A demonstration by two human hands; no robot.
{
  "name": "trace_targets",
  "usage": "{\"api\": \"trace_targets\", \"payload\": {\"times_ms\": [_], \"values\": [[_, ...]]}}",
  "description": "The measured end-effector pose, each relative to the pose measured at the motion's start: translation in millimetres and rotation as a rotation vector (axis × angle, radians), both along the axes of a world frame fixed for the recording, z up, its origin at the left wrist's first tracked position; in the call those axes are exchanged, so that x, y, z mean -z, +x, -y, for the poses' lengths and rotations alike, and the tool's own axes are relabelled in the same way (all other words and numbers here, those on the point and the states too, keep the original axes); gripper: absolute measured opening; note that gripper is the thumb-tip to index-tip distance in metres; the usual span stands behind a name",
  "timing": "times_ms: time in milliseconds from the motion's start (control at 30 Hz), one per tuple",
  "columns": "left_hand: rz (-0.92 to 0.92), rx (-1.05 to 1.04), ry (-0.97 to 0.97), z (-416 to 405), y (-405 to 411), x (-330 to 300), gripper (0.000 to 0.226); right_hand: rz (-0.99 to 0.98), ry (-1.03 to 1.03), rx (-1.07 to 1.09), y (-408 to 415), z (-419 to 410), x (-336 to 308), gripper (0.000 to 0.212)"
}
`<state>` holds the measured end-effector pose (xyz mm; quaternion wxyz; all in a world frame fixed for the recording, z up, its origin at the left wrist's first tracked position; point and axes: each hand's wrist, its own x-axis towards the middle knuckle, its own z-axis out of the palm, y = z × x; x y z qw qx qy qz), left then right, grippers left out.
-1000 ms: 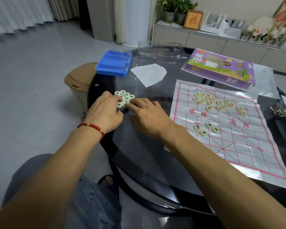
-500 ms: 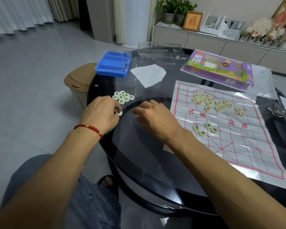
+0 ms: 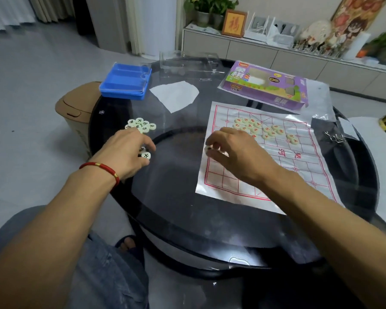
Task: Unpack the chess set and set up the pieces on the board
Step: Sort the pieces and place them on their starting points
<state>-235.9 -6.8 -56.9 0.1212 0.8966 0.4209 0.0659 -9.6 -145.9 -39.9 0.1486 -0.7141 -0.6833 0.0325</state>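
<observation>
A white paper board point(image 3: 303, 175) with a red grid lies on the right of the dark glass table point(image 3: 178, 197). Several cream discs with red characters point(image 3: 257, 129) are clustered on its far part. A pile of black-character discs point(image 3: 140, 125) sits on the glass at the left. My left hand point(image 3: 125, 152) lies just in front of that pile, its fingers curled over black-character pieces point(image 3: 146, 155). My right hand point(image 3: 234, 150) hovers over the board's left edge and pinches a piece point(image 3: 208, 148).
A blue plastic case point(image 3: 125, 82), a clear lid point(image 3: 187, 63) and a white paper sheet point(image 3: 174, 97) lie at the table's far side. The purple game box point(image 3: 267, 85) rests on a plastic bag. A tan bin point(image 3: 76, 108) stands left of the table.
Both hands drew back from the black pile with pieces. My right hand moved right, from the pile to the board's left edge. My left hand pulled slightly toward me.
</observation>
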Motion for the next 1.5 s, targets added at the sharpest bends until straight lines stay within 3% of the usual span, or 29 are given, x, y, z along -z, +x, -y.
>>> {"api": "trace_targets", "payload": {"times_ms": [167,300,567,733,1067,1233,1333,1500], "values": [[0.017,0.042,-0.006,6,5,-3,0.012,-0.034,-0.142,0.217,68,56,-11,0.025],[-0.023,0.084,0.007,10,13,-4,0.013,-0.056,-0.189,0.335,97,81,-4,0.024],[0.049,0.224,-0.131,22,23,-8,0.034,-0.017,-0.171,0.303,98,87,10,0.023],[-0.010,0.311,-0.133,29,25,-9,0.050,-0.016,-0.152,0.318,97,89,11,0.025],[0.028,0.324,-0.007,36,30,-7,0.020,-0.053,-0.186,0.336,98,94,7,0.026],[0.236,0.399,0.044,59,65,-19,0.023,-0.066,-0.219,0.309,95,91,7,0.026],[0.182,0.506,0.013,83,105,-13,0.028,-0.072,-0.219,0.280,93,89,7,0.024],[0.027,0.510,-0.023,100,136,3,0.034,-0.086,-0.149,0.273,90,92,4,0.020]]}}
